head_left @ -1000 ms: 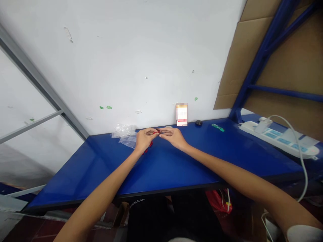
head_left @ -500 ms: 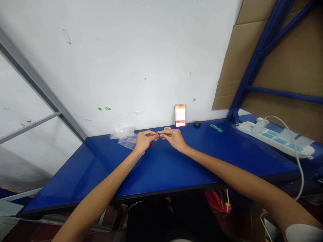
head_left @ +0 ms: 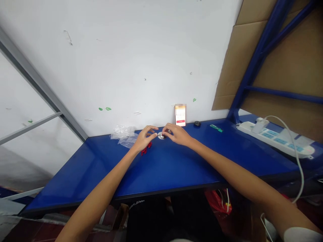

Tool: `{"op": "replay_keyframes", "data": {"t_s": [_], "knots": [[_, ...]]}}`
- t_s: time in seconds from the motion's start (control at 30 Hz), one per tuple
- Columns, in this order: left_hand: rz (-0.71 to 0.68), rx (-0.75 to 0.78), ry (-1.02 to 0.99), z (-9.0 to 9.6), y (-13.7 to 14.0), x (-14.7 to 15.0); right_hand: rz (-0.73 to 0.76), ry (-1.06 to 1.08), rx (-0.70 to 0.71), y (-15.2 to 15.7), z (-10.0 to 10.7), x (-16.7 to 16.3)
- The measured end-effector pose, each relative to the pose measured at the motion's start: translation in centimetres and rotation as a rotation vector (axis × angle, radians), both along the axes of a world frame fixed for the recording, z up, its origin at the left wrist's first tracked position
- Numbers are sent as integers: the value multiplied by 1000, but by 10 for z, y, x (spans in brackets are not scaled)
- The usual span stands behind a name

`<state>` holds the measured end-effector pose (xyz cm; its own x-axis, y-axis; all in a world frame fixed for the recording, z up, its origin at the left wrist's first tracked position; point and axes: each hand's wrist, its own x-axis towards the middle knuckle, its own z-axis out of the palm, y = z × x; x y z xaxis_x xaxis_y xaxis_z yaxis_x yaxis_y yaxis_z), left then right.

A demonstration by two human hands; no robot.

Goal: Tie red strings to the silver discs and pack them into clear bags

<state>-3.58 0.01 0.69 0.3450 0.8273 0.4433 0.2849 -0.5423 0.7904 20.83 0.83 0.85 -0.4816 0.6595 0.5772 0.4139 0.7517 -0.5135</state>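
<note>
A small round silvery disc [head_left: 160, 136] lies on the blue table between my hands. My left hand [head_left: 146, 138] is at its left side, fingers apart, thumb tip close to the rim; I cannot tell if it touches. Over the disc's right part, my right hand [head_left: 177, 133] has thumb and fingers drawn together in a pinch. Something small and dark shows at those fingertips, too small to name. Red thin-limbed pieces [head_left: 145, 149] rest just below my left hand, partly covered by it.
Crumpled clear plastic bags [head_left: 123, 132] lie left of my hands. A lit phone [head_left: 180, 116] leans on the wall. To the right are a black round object [head_left: 197, 123], a green-labelled item [head_left: 216, 128] and a white power strip [head_left: 275, 138] with a cable.
My hands, together at the fingertips before, have parted. The left one has opened, and the right has shifted over the disc. More of the disc and the red pieces now shows.
</note>
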Motion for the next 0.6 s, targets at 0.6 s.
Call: {"op": "replay_keyframes", "data": {"t_s": [0.6], "knots": [[215, 277, 456, -5, 26, -34, -51, -421, -446, 56, 10, 101]]}}
